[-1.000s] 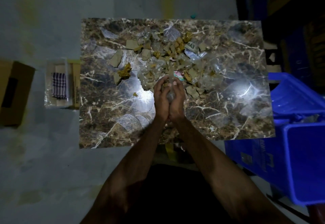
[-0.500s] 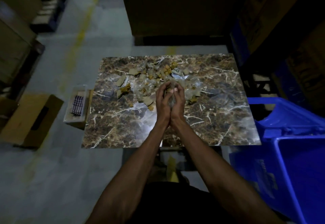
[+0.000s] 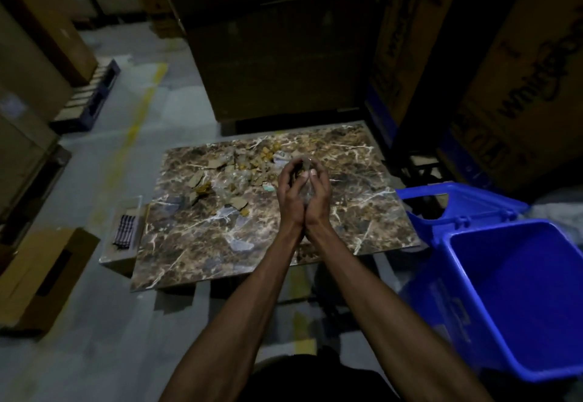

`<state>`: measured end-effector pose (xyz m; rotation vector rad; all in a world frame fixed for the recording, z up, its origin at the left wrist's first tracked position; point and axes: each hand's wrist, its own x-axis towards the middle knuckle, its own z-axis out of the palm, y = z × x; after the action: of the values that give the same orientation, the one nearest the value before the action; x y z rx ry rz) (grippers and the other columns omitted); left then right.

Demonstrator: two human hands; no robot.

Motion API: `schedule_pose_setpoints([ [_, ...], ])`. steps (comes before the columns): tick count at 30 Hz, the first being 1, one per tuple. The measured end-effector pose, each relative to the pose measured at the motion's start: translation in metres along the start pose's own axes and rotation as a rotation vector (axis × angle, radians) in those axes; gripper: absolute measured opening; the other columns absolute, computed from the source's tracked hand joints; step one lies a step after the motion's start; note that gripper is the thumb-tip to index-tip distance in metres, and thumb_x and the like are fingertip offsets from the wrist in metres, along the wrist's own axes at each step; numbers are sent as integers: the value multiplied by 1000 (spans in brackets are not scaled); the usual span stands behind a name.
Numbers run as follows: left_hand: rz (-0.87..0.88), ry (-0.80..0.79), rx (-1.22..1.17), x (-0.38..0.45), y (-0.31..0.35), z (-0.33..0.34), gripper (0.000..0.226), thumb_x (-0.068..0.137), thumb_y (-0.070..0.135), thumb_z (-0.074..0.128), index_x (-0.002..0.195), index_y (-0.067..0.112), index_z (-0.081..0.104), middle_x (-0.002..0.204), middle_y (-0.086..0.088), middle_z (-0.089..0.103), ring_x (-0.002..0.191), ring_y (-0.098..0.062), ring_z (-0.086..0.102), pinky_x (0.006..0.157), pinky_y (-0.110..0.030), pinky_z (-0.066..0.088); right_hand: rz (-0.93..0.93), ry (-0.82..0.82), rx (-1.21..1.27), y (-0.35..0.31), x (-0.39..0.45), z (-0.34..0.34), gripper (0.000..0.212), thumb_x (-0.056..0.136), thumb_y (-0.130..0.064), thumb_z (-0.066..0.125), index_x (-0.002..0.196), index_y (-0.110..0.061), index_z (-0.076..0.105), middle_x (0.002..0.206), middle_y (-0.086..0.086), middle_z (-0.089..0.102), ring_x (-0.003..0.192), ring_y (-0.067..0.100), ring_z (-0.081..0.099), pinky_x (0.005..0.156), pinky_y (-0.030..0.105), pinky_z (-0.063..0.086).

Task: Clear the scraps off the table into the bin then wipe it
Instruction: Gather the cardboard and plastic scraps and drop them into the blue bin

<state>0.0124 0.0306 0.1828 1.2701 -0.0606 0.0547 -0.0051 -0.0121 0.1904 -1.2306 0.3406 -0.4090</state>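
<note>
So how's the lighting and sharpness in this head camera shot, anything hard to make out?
Head view: dim overall, stacked cartons at the top nearly black; the marble table and blue bin are lit best; wide-angle bending curves the edges; soft blur hides what the cupped left hand and right hand hold, and blurs the scraps.

Both hands are raised together over the marble-patterned surface (image 3: 195, 244), heels of the palms touching. The left hand (image 3: 291, 195) and right hand (image 3: 317, 193) cup a clump of clear plastic scraps (image 3: 304, 169) between curled fingers (image 3: 285, 174). Cardboard and plastic scraps (image 3: 239, 174) lie scattered on the far half. An open blue bin (image 3: 492, 300) stands right; a checked cloth (image 3: 124, 231) lies in a clear tray (image 3: 110, 258) left.
</note>
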Motion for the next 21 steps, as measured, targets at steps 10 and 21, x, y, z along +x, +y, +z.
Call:
schedule_pose_setpoints([
  [10, -86, -227, -65, -105, -17, 28, 45, 94, 14, 59, 138, 1, 58, 140, -8, 62, 133, -17, 57, 111, -33, 47, -79, 201, -93, -27, -97, -75, 27, 108, -3, 41, 130, -8, 57, 125, 3, 62, 109, -5, 61, 89, 13, 47],
  [21, -200, -340, -51, -248, -27, 80, 44, 89, 6, 59, 132, -5, 59, 126, -7, 65, 111, 4, 64, 95, -14, 47, -13, 368, -154, -40, -200, -187, 33, 109, -8, 43, 138, 2, 54, 125, 1, 63, 105, -8, 63, 93, 16, 48],
])
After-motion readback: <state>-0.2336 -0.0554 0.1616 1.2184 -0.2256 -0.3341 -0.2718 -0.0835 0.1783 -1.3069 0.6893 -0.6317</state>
